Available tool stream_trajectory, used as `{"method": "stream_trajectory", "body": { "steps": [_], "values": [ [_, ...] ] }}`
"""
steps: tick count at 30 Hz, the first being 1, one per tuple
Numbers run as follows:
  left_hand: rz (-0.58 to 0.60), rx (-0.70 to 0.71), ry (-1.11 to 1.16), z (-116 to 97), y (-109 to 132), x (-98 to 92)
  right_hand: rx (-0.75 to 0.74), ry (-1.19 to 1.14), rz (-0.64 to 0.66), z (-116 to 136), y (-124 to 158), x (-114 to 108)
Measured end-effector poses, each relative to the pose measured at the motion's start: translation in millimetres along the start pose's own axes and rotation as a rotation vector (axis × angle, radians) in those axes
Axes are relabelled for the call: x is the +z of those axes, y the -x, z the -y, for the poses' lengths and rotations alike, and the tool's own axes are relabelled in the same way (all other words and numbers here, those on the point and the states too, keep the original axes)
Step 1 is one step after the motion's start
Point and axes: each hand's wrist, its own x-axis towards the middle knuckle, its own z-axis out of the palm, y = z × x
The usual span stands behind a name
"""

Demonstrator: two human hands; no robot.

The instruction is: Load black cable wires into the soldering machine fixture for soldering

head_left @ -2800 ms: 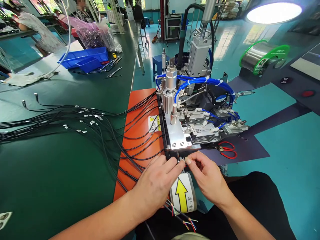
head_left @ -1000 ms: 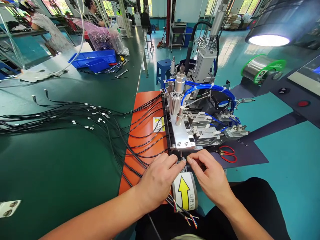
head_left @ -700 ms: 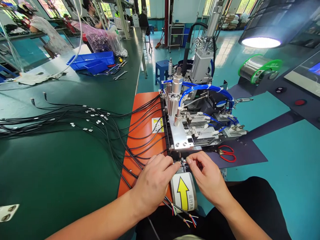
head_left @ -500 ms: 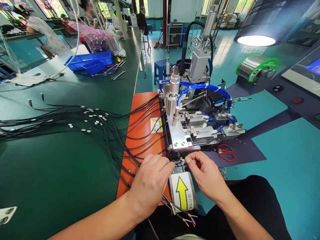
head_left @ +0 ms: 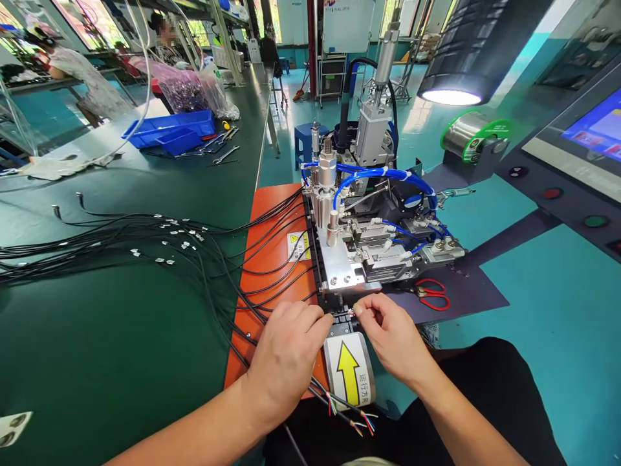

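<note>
My left hand (head_left: pixel 286 353) lies on the orange plate (head_left: pixel 274 259), fingers curled and pressing a black cable (head_left: pixel 252 304) against the black fixture rail (head_left: pixel 317 272). My right hand (head_left: pixel 391 336) is pinched on thin coloured wire ends (head_left: pixel 350 312) at the rail's near end, just below the metal soldering machine (head_left: pixel 359 220). A white label with a yellow arrow (head_left: pixel 350 375) sits between my wrists. Loose stripped wire ends (head_left: pixel 356 421) hang below it.
Several black cables with small metal connectors (head_left: pixel 165 243) fan out over the green bench. Red scissors (head_left: pixel 431 294) lie right of the machine. A solder spool (head_left: pixel 473 136), a lamp (head_left: pixel 451 97), blue bins (head_left: pixel 169 126) and tools stand behind. Other people sit at the far left.
Both hands stay at the rail's near end with only small finger shifts. The camera has tilted, sliding the scene slightly left and showing a screen at the right.
</note>
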Motion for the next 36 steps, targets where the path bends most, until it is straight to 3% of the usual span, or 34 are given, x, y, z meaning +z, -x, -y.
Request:
{"method": "stream_trajectory", "body": {
  "steps": [8, 15, 17, 20, 23, 26, 31, 36],
  "values": [
    [0.013, -0.072, 0.038, 3.6, 2.2, -4.2, -0.023, 0.008, -0.022, 0.2, -0.8, 1.8],
    [0.197, -0.081, 0.068, 2.6, 6.3, -11.1, -0.158, 0.078, -0.113, 9.2, 23.5, -3.3],
    [0.255, -0.100, 0.071, -0.8, 6.4, -15.5, -0.251, 0.098, -0.057, 14.6, 40.6, -4.4],
    [0.299, -0.142, 0.105, -3.9, 5.1, -28.5, -0.420, 0.151, 0.148, 17.8, 64.4, -1.9],
    [0.365, -0.162, 0.193, -1.2, 3.5, -48.4, -0.505, 0.242, 0.202, 14.2, 77.9, 2.6],
    [0.483, -0.071, 0.201, 5.8, 2.3, -62.0, -0.509, 0.270, 0.161, 10.1, 81.2, 4.2],
    [0.449, 0.041, 0.168, 17.8, -2.6, -54.8, -0.510, 0.249, 0.149, 9.4, 80.2, 2.3],
    [0.539, 0.095, 0.312, 22.9, -12.1, -58.6, -0.377, 0.161, 0.170, 9.2, 79.7, -4.0]
  ]
}}
